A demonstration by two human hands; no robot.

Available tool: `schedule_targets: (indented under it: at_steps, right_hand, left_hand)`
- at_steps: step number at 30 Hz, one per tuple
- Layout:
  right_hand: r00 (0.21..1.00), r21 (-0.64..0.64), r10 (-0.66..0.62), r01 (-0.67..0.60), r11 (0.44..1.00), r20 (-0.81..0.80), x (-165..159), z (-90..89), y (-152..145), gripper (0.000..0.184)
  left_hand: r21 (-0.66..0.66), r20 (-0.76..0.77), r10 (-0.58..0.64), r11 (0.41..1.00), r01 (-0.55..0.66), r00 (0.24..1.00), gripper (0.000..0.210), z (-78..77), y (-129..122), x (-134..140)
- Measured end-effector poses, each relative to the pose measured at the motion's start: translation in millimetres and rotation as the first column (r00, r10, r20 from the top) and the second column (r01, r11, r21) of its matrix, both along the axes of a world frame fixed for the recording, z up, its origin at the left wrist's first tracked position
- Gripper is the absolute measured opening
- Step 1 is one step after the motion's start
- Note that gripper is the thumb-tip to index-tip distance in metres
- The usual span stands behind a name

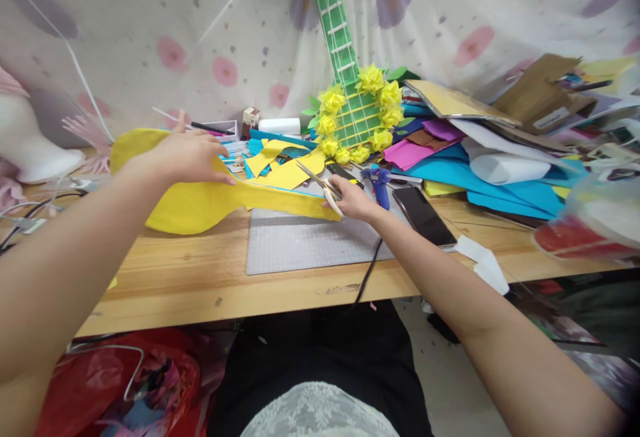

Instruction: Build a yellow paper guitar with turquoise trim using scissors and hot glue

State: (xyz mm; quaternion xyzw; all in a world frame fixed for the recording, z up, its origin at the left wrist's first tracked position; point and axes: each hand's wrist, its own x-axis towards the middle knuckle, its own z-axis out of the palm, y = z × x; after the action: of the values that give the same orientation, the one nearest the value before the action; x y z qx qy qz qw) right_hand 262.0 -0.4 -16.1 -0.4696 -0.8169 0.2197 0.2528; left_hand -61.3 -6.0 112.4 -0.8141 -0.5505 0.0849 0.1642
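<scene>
My left hand (pixel 193 155) lies with spread fingers over a yellow guitar-shaped sheet (pixel 187 210), apparently craft foam or thick paper. The sheet's rounded body is on the left, and its long neck reaches right, with a thin blue edge along the top. My right hand (pixel 351 198) is closed around scissors (pixel 332 200) with white handles, at the end of that neck. Their blades point up and left, toward yellow scraps (pixel 295 169). Beneath the neck lies a grey cutting mat (pixel 295 250).
A green guitar (pixel 345 57) trimmed with yellow flowers leans against the curtain. Right of the mat are a blue glue gun (pixel 379 187) and a black phone (pixel 425 215). Coloured sheets (pixel 445 163) pile up behind them. A plastic cup (pixel 590 223) stands far right; a red bag (pixel 90 377) sits below.
</scene>
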Motion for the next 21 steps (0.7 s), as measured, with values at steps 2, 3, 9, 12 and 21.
schedule_targets:
  at_steps: [2, 3, 9, 12, 21]
  right_hand:
    - [0.999, 0.011, 0.008, -0.009, 1.0, 0.043, 0.8, 1.1, 0.0, 0.027]
    - [0.996, 0.031, 0.012, -0.015, 0.999, 0.089, 1.0, 2.3, -0.3, 0.029]
    - [0.873, 0.286, -0.013, -0.146, 0.947, 0.487, -2.4, 19.0, -9.3, 0.056]
    - [0.824, 0.307, -0.007, -0.203, 0.93, 0.566, -7.3, 26.9, -12.5, 0.061]
    - [0.783, 0.35, 0.027, -0.308, 0.885, 0.622, -17.6, 30.0, -4.0, 0.063]
  left_hand:
    - [0.003, -0.038, -0.016, 1.0, 0.016, 0.999, 0.048, 4.1, -4.0, -11.0]
    - [0.003, -0.053, -0.02, 1.0, 0.021, 0.998, 0.044, 5.4, -5.6, -14.5]
    - [0.032, -0.056, 0.01, 0.999, -0.009, 0.998, 0.04, 7.2, -12.0, -16.8]
    - [0.039, -0.053, 0.017, 0.999, -0.015, 0.998, 0.039, 6.0, -12.9, -16.4]
    - [0.048, -0.063, 0.011, 0.999, -0.008, 0.998, 0.041, 3.7, -13.5, -19.5]
